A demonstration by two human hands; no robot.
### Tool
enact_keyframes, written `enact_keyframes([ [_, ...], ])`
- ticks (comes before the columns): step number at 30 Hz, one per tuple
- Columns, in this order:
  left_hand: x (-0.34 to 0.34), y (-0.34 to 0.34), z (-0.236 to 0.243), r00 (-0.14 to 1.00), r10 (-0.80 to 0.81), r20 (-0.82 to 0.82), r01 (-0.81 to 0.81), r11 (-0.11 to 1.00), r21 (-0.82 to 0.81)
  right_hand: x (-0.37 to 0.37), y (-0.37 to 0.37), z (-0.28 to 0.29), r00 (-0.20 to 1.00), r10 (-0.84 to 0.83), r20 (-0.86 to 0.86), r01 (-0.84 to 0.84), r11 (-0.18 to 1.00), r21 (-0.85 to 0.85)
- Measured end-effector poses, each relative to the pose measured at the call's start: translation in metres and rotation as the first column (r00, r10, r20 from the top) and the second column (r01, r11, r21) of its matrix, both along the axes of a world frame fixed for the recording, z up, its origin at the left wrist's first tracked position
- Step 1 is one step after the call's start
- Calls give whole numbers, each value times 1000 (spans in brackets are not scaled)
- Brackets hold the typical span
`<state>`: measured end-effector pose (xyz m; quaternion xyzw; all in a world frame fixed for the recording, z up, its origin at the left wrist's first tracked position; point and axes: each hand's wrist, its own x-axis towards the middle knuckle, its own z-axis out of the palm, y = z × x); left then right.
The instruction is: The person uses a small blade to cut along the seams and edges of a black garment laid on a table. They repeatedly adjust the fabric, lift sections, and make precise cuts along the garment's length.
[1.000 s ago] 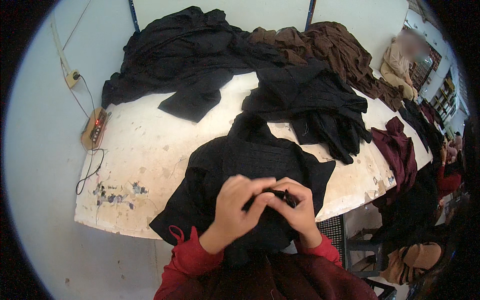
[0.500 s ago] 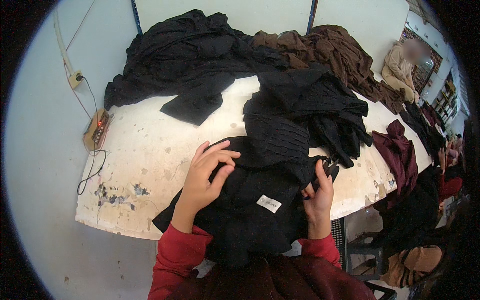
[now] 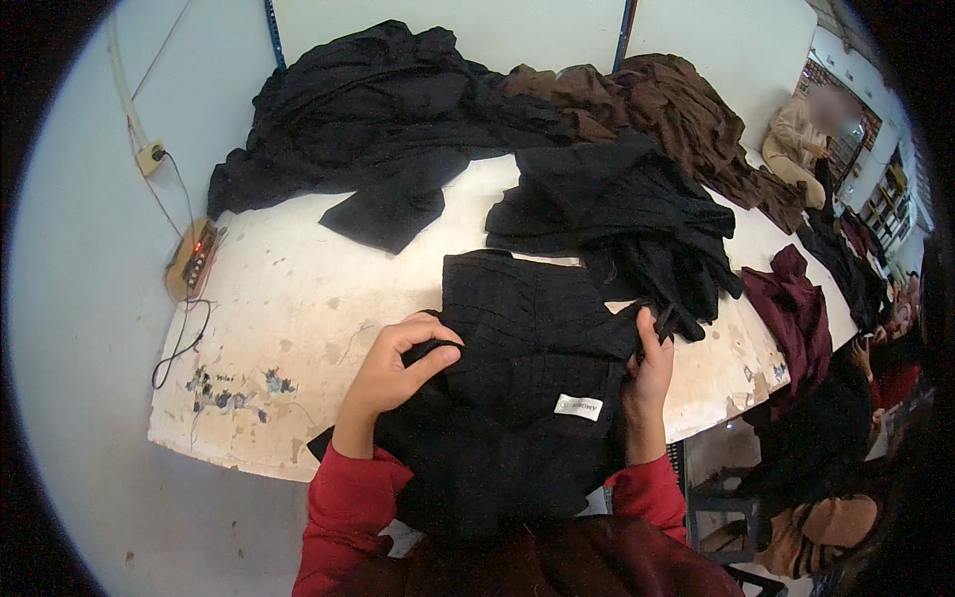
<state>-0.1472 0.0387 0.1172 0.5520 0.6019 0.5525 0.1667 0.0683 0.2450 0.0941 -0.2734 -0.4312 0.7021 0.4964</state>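
A black garment [image 3: 507, 398] with pleated or ribbed fabric and a small white label [image 3: 578, 407] spreads across my lap and the near edge of the table. My left hand [image 3: 398, 370] pinches its left edge between thumb and fingers. At the garment's right edge, my right hand [image 3: 649, 383] is closed on the cloth, thumb on top. A small dark tool [image 3: 665, 320], perhaps thread snips, shows beside that thumb; most of it is hidden. Just beyond lies another crumpled black garment [image 3: 617, 204].
A worn white table [image 3: 288, 298] carries a large black cloth heap [image 3: 388, 109], a brown cloth pile [image 3: 681, 109] and a maroon cloth [image 3: 791, 303] at the right edge. A power strip [image 3: 191, 261] hangs on the left wall. Another person [image 3: 796, 139] sits at the far right.
My left hand has gone from hovering with fingers apart to pinching the garment's left edge. The garment now lies flatter and its label has shifted right. My right hand moved slightly right.
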Motion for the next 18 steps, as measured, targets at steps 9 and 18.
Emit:
enact_keyframes([
  [9, 25, -4, -8, 922, 147, 359, -145, 989, -32, -7, -14, 36, 832, -451, 323, -33, 541, 840],
  [18, 39, 8, -16, 949, 309, 61, -314, 920, 232, -23, -87, 27, 863, 40, 503, -393, 679, 620],
])
